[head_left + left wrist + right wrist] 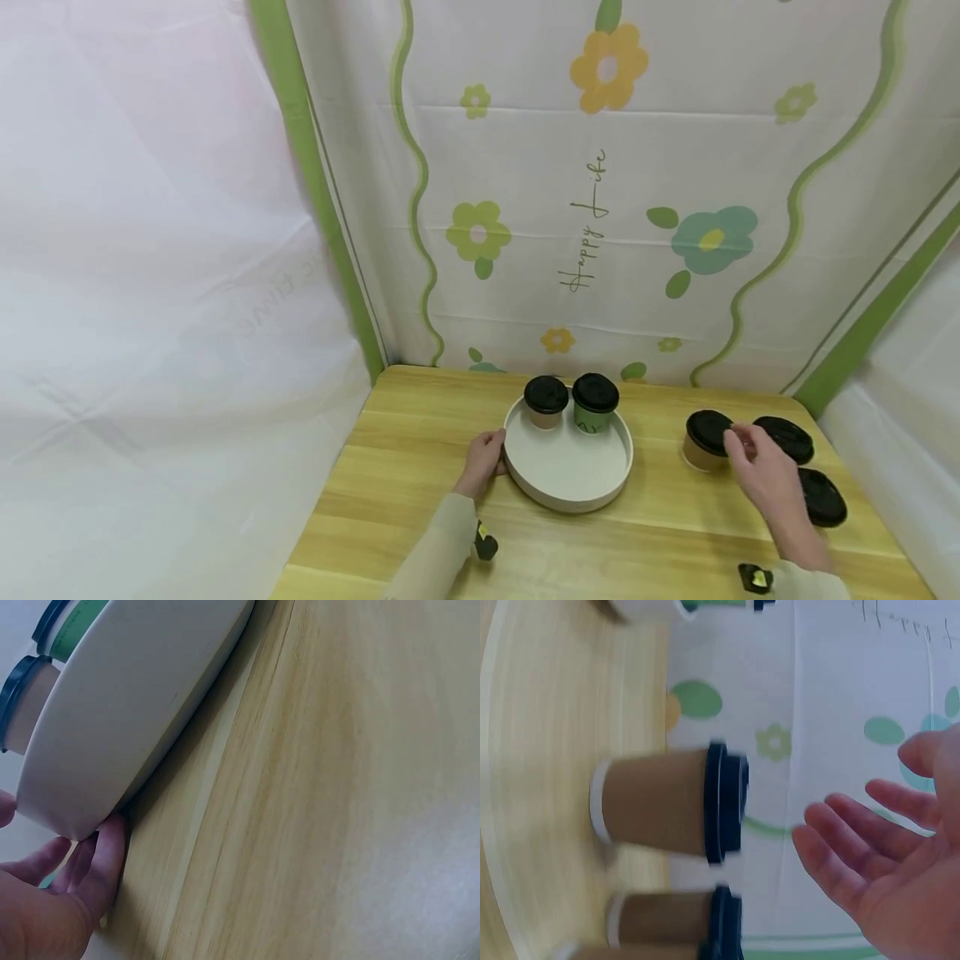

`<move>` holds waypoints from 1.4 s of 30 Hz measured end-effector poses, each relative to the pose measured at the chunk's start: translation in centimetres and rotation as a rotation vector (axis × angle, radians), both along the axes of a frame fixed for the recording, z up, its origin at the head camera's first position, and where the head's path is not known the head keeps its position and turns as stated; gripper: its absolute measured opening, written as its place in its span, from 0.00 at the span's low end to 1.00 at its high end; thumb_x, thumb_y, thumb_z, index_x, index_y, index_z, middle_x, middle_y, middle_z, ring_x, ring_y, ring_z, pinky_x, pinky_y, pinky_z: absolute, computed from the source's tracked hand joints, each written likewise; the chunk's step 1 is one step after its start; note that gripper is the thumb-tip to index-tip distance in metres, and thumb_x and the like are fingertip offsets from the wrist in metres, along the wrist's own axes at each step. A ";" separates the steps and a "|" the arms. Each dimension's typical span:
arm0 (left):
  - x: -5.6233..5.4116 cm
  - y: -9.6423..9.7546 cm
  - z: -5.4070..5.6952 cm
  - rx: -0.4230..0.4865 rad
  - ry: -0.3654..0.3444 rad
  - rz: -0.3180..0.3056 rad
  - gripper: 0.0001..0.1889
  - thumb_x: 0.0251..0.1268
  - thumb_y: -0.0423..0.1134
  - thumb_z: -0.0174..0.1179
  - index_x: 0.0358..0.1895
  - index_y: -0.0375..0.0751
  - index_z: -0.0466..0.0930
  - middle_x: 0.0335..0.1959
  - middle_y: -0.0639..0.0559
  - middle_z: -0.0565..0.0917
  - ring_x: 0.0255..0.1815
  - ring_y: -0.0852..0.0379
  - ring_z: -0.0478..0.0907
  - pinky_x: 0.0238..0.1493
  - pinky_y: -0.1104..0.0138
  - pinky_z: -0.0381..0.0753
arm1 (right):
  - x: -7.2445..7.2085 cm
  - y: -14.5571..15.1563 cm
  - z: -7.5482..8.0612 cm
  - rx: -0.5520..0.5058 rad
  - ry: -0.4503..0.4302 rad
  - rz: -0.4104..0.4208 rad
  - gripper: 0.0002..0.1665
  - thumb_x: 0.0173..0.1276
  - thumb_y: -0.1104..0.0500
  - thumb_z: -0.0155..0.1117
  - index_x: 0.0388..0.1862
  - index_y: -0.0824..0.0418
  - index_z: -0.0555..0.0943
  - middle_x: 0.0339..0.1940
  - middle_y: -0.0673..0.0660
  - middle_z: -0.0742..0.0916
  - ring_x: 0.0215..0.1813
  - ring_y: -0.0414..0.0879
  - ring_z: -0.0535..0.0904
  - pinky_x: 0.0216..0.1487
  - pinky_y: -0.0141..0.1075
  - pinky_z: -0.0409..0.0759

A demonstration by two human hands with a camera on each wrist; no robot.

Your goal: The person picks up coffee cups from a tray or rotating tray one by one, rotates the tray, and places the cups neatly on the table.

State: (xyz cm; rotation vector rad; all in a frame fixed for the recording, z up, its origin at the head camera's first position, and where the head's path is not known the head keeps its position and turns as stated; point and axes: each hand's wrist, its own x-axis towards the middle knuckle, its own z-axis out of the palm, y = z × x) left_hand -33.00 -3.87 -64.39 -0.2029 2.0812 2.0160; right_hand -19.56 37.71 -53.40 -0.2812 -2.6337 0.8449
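Note:
A round white tray (566,467) stands on the table, and my left hand (482,458) grips its left edge. In the left wrist view the fingers (111,844) are at the tray's lower edge. Two lidded paper cups stand upright at the back of the tray: a brown cup (545,408) and a green cup (592,412). On the right, another brown cup (703,454) with a black lid stands on the table. My right hand (768,479) is above and beside it, its fingers relaxed and apart from the cup (656,799) in the right wrist view.
Two more black-lidded cups (786,439) (664,919) stand at the right, partly behind my right hand and forearm. A wooden table (420,442) lies beneath everything. A flowered white curtain (517,167) hangs behind its back edge, with white cloth on both sides.

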 end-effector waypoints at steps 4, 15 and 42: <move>0.1 -0.4 -0.2 -0.011 0.008 0.010 0.25 0.73 0.52 0.53 0.57 0.31 0.77 0.42 0.41 0.84 0.31 0.59 0.82 0.34 0.65 0.86 | -1.5 -2.0 -1.1 -0.084 0.025 0.033 0.27 0.77 0.44 0.49 0.64 0.61 0.74 0.51 0.65 0.84 0.42 0.41 0.80 0.33 0.31 0.76; 0.7 0.2 0.8 -0.004 0.011 -0.004 0.25 0.74 0.50 0.52 0.57 0.29 0.77 0.40 0.40 0.84 0.29 0.59 0.82 0.34 0.64 0.87 | -4.6 -5.5 -6.3 -0.460 -0.095 0.165 0.35 0.78 0.41 0.44 0.72 0.63 0.63 0.62 0.73 0.77 0.55 0.60 0.80 0.43 0.42 0.87; 0.3 0.2 0.4 -0.023 -0.004 -0.014 0.26 0.74 0.51 0.51 0.58 0.29 0.76 0.44 0.40 0.84 0.34 0.57 0.83 0.37 0.64 0.87 | -7.1 -9.5 -9.7 -0.779 -0.302 0.049 0.32 0.79 0.48 0.47 0.70 0.70 0.64 0.58 0.74 0.78 0.39 0.42 0.81 0.40 0.42 0.86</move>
